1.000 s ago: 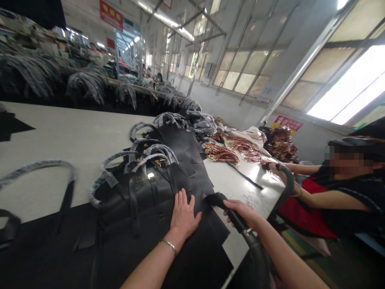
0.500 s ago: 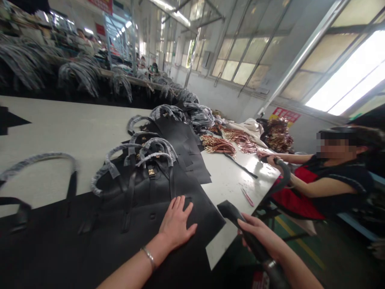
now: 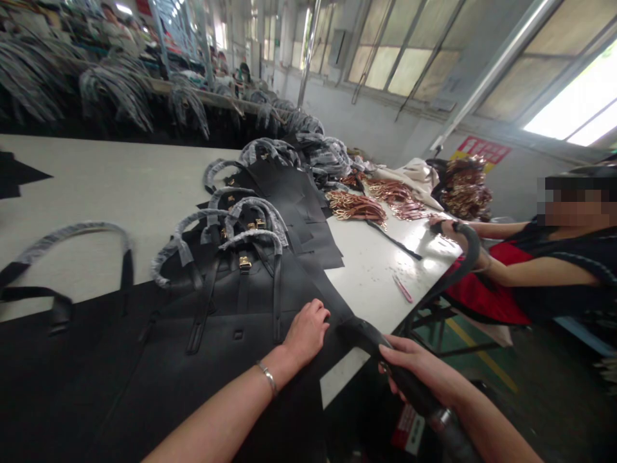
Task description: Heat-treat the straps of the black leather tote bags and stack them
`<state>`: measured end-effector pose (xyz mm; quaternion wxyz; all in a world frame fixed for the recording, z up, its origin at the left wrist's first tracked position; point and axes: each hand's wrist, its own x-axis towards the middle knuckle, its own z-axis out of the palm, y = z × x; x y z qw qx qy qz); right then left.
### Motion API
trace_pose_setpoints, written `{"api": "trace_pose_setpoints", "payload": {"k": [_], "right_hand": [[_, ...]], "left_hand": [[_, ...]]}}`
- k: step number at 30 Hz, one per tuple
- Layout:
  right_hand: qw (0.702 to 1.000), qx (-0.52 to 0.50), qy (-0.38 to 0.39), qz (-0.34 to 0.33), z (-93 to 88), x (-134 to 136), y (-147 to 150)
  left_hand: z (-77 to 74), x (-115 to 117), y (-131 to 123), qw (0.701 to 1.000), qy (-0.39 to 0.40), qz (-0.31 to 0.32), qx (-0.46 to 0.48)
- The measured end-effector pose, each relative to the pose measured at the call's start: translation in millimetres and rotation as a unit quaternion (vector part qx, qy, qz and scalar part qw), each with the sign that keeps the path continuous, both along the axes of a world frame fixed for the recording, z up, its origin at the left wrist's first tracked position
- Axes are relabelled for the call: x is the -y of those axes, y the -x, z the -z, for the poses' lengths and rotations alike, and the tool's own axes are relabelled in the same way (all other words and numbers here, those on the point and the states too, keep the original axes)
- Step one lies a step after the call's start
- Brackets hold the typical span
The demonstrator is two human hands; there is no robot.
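Note:
My left hand (image 3: 307, 331), with a metal bracelet at its wrist, rests on a black leather-like bag panel (image 3: 212, 392). Its fingers are curled; whether they pinch anything is hidden. In my right hand (image 3: 419, 370) is a black tube-like tool with a nozzle (image 3: 364, 334), its tip at the panel's right edge. A metal collar shows lower on the tool. Film-wrapped handles (image 3: 255, 238) and a gold buckle (image 3: 245, 262) lie on the panel just beyond my left hand.
The white table (image 3: 96, 173) carries stacked black panels (image 3: 284, 186) and brown straps with gold hooks (image 3: 359, 207). A pink cutter (image 3: 402, 288) lies near the right edge. At right, a co-worker (image 3: 554, 257) holds a curved black hose-like piece (image 3: 465, 254).
My left hand has moved right and forward over the panel, its spread fingers now curled. The nozzle has come down from above the table to the panel's edge. The view has tilted downward.

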<state>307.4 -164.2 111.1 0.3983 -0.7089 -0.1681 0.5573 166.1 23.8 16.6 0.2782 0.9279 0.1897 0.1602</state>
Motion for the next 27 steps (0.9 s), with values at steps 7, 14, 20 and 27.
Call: {"api": "trace_pose_setpoints", "payload": {"k": [7, 14, 20, 27], "right_hand": [[0.992, 0.086, -0.063, 0.073, 0.9, -3.9, -3.0], [0.990, 0.064, -0.039, 0.118, 13.1, 35.4, 4.7], [0.986, 0.063, -0.030, 0.150, 17.5, 46.7, 12.1], [0.984, 0.059, -0.033, 0.165, 18.2, 52.0, 17.1]], "left_hand": [[-3.7, -1.5, -11.1, 0.995, -0.081, 0.017, -0.064], [-14.1, -5.3, -40.9, 0.966, -0.170, 0.186, -0.057], [-17.9, -4.8, -49.2, 0.940, -0.217, 0.256, -0.059], [-18.2, 11.3, -49.8, 0.954, -0.197, 0.210, -0.086]]}}
